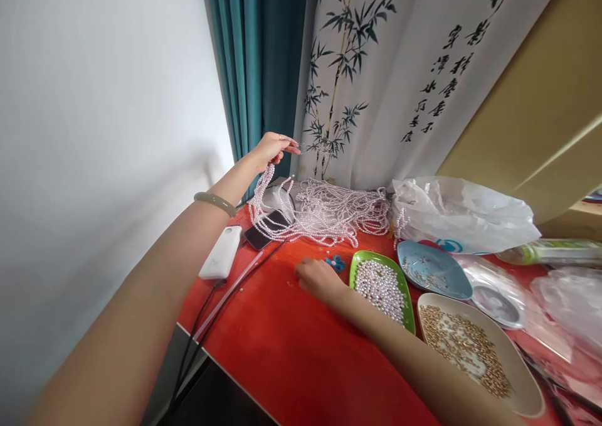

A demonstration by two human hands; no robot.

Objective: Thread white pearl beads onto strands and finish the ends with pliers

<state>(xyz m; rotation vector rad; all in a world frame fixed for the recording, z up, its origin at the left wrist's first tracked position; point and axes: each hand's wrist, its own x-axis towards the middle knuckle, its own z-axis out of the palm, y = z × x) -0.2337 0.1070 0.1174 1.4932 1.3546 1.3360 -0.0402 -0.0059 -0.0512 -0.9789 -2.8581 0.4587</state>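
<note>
Holding one pearl strand up off the red table: left hand raised near the far left corner, fingers pinched shut on the strand's upper end, a thin thread running right from the fingertips. Hanging almost straight down from that pinch, long axis near vertical, lower end trailing onto the dark phone and merging with the heap of pearl strands along the far edge. Resting lower and nearer on the tabletop, right hand, knuckles up and fingers curled under; cannot tell whether anything sits inside. Just beyond its fingertips, a small blue item, too small to name; touching distance to its right, the green dish of loose pearls. Strand lies up, left and away from the right hand, so left hand far the nearer. White power bank near the left edge, cables running off the near edge.
</note>
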